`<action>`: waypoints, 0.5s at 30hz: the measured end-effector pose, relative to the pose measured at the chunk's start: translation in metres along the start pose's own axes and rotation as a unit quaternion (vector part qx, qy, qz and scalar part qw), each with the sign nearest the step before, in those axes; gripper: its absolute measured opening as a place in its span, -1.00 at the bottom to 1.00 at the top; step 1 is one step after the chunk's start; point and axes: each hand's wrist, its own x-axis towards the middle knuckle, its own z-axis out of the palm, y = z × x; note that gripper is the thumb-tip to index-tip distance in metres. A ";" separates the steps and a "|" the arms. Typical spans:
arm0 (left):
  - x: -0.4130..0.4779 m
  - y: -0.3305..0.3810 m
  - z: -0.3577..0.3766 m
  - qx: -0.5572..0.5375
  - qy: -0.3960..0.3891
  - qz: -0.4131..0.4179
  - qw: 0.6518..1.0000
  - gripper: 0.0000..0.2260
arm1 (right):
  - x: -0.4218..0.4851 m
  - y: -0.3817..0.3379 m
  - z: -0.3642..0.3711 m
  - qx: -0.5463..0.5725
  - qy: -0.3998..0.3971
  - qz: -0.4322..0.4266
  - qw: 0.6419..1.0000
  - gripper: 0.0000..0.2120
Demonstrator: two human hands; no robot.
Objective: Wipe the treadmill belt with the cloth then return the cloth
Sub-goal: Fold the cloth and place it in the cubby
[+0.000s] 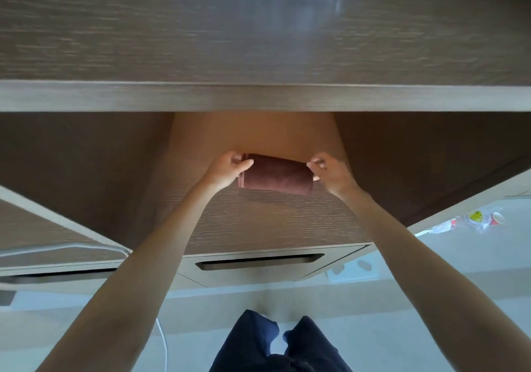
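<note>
My left hand (227,167) and right hand (330,172) each pinched an end of the cloth (275,175) so it would not unfold. It maybe touched the shelf (258,222).

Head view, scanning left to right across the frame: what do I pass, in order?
white cable → left hand → brown cloth, pinched at both ends → right hand → red cup among plastic litter at the far right.
</note>
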 end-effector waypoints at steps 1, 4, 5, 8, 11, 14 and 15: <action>0.007 0.002 0.002 0.021 0.013 -0.029 0.999 -0.67 | 0.002 0.000 0.000 -0.076 0.014 0.003 0.997 -0.69; 0.007 0.003 0.007 0.119 0.106 0.028 0.987 -0.64 | -0.005 0.001 0.004 -0.167 0.058 -0.085 0.981 -0.67; 0.002 0.003 0.009 0.142 0.126 0.093 0.977 -0.66 | -0.010 0.003 0.009 -0.174 0.058 -0.132 0.974 -0.67; -0.015 -0.007 0.014 0.199 0.084 0.240 0.946 -0.61 | -0.025 0.014 0.026 -0.207 0.021 -0.189 0.960 -0.60; -0.029 -0.021 0.021 0.289 0.020 0.260 0.921 -0.47 | -0.036 0.023 0.037 -0.243 0.036 -0.191 0.950 -0.52; -0.041 -0.025 0.028 0.323 0.058 0.272 0.905 -0.49 | -0.038 0.019 0.040 -0.265 0.073 -0.209 0.939 -0.55; -0.046 -0.024 0.031 0.331 0.075 0.271 0.901 -0.51 | -0.040 0.017 0.040 -0.272 0.081 -0.225 0.932 -0.56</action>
